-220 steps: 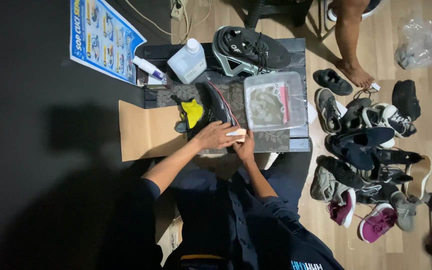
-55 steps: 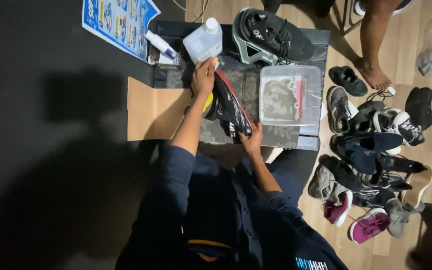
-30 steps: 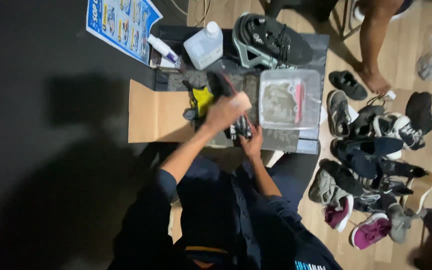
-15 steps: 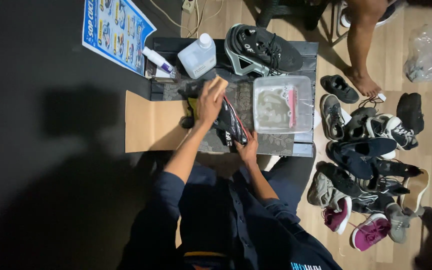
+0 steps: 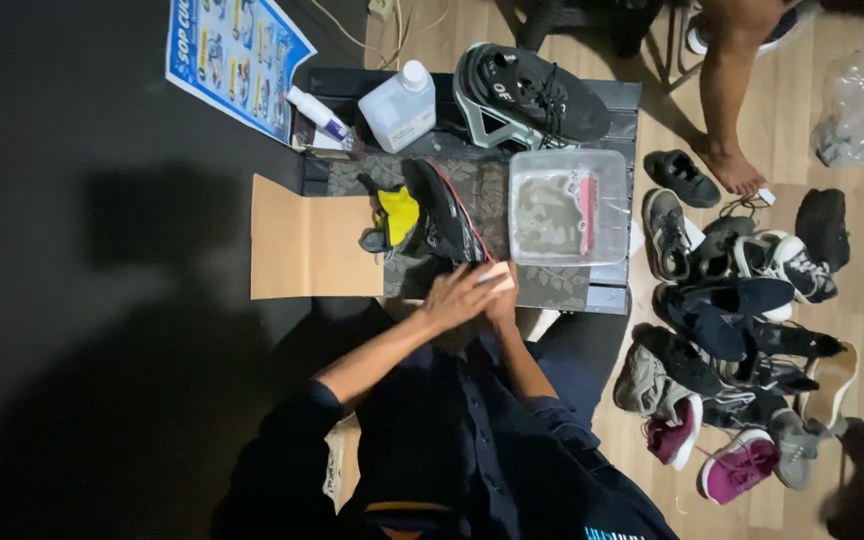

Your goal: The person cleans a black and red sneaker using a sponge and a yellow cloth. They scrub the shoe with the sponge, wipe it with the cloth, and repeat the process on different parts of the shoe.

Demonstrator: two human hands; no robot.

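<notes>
Left hand (image 5: 459, 297) over right hand (image 5: 501, 300), fingers curled.

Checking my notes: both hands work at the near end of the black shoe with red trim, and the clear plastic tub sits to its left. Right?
Not quite. In the head view the clear plastic tub sits to the right of the black shoe with red trim. Both hands, left hand and right hand, do meet at its near end.

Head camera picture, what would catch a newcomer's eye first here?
Likely the two hands, left hand and right hand, meeting at the near end of a black shoe with a yellow insert, on a low dark table. Beside it to the right sits a clear tub of cloudy water. Further right, a pile of shoes covers the wooden floor, near another person's bare foot.
</notes>
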